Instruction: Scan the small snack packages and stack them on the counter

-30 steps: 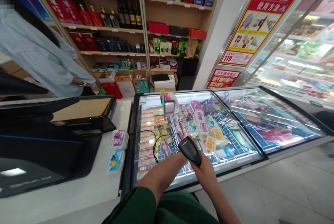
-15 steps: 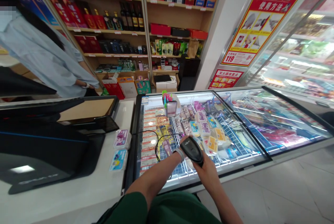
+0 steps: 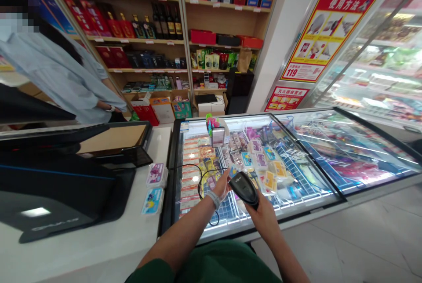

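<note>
My right hand (image 3: 263, 215) is wrapped round the handle of a black barcode scanner (image 3: 244, 190), whose head points up and left. Beside the scanner's front end, my left hand (image 3: 221, 187) is closed on a pack with a blue label (image 3: 233, 172). Most of that pack is hidden behind the scanner, so its shape is unclear. Both hands are above the glass-topped chest freezer (image 3: 263, 230). A black cable (image 3: 199, 182) loops over the glass to the left. On the counter lie a purple-labelled tub (image 3: 156, 174) and a blue-labelled tub (image 3: 153, 200).
A dark checkout machine (image 3: 72, 199) takes up the white counter (image 3: 128, 239) at left. Several packs lie in wire baskets under the glass. A colourful ornament (image 3: 212, 122) stands at the freezer's back edge. Behind the counter is a person in a light blue shirt (image 3: 66, 72), near stocked shelves (image 3: 145, 39).
My left hand has shifted left and down, drawing back from the scanner, and the blue label now shows by its fingers. My right hand and the scanner have barely moved.
</note>
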A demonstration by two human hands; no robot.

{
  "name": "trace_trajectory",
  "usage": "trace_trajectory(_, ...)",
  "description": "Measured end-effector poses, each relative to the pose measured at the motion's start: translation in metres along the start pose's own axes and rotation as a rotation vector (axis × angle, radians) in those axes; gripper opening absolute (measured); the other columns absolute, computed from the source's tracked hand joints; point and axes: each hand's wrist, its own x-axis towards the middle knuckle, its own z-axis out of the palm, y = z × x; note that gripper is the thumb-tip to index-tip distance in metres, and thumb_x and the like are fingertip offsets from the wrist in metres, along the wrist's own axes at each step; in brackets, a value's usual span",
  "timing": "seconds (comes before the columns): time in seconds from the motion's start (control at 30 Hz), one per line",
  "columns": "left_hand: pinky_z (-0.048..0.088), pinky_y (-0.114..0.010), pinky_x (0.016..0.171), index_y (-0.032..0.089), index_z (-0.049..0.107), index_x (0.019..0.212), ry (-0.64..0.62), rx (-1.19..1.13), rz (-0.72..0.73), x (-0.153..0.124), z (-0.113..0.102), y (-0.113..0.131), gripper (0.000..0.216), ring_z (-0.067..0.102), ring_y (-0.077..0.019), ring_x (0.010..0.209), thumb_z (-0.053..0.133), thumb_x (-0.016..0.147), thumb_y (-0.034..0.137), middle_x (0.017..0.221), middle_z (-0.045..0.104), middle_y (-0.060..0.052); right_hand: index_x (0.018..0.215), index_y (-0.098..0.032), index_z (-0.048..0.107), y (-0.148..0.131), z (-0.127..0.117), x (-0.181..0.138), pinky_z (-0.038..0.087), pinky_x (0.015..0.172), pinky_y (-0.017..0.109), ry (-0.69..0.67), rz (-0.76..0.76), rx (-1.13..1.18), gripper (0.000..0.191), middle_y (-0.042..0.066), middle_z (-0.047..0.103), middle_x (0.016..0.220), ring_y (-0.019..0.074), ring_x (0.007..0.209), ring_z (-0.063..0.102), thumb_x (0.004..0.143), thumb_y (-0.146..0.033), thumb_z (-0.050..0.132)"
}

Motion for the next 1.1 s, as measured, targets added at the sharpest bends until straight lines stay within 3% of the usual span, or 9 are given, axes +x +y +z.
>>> trace_trajectory(0.23,0.049,-0.029,0.063,0.016,0.06,0.086,-0.013,-0.034,-0.007,-0.008,-0.016,0.013,0.054,0.06,-0.0152,0.058,0.052,0.08,0.068,0.068,0.064,-0.003,0.098,-0.018,0.059,-0.004,-0.001,-0.002,0.05,0.073,0.031,0.017,0.011,-0.006,0.023,0.006,0.07,0.088,0.0231,0.083,0.067,0.077,-0.026,0.053)
trace_trajectory(0.4,0.052,-0.028,0.063,0.016,0.062,0.097,-0.087,-0.04,-0.02,-0.014,-0.024,0.022,0.055,0.065,-0.0169,0.068,0.051,0.081,0.067,0.088,0.069,-0.009,0.098,-0.019,0.061,-0.002,0.001,-0.002,0.05,0.071,0.031,0.032,0.011,-0.01,0.024,0.005,0.07,0.085,0.0233,0.081,0.067,0.076,-0.026,0.054)
trace_trajectory(0.57,0.053,-0.027,0.063,0.016,0.06,0.088,-0.071,-0.025,0.009,-0.015,-0.035,0.023,0.037,0.064,-0.0137,0.063,0.071,0.074,0.049,0.08,0.068,-0.005,0.096,-0.019,0.061,-0.001,0.002,-0.002,0.051,0.072,0.032,0.033,0.004,0.003,0.022,0.004,0.07,0.084,0.0227,0.08,0.066,0.076,-0.026,0.055)
trace_trajectory(0.7,0.053,-0.027,0.066,0.018,0.057,0.093,-0.075,0.069,0.051,-0.017,-0.044,0.022,0.036,0.064,-0.0131,0.068,0.079,0.068,0.029,0.085,0.068,-0.004,0.099,-0.019,0.06,-0.003,0.003,-0.002,0.051,0.075,0.031,0.004,-0.001,0.018,0.024,0.005,0.07,0.089,0.0222,0.085,0.066,0.077,-0.024,0.053)
trace_trajectory(0.93,0.055,-0.033,0.074,0.018,0.053,0.094,-0.055,0.137,0.099,-0.032,-0.047,0.032,0.033,0.065,-0.014,0.076,0.075,0.071,0.027,0.091,0.067,-0.004,0.101,-0.019,0.058,0.0,0.005,-0.001,0.051,0.076,0.032,0.005,0.009,0.018,0.025,0.005,0.07,0.091,0.0226,0.087,0.066,0.076,-0.023,0.054)
trace_trajectory(1.1,0.056,-0.031,0.074,0.019,0.053,0.094,-0.019,0.148,0.155,-0.036,-0.051,0.039,0.028,0.06,-0.0086,0.066,0.072,0.074,0.027,0.078,0.062,0.002,0.102,-0.019,0.058,0.002,0.006,-0.001,0.051,0.075,0.033,0.001,0.005,0.001,0.026,0.005,0.07,0.091,0.0233,0.087,0.066,0.077,-0.024,0.054)
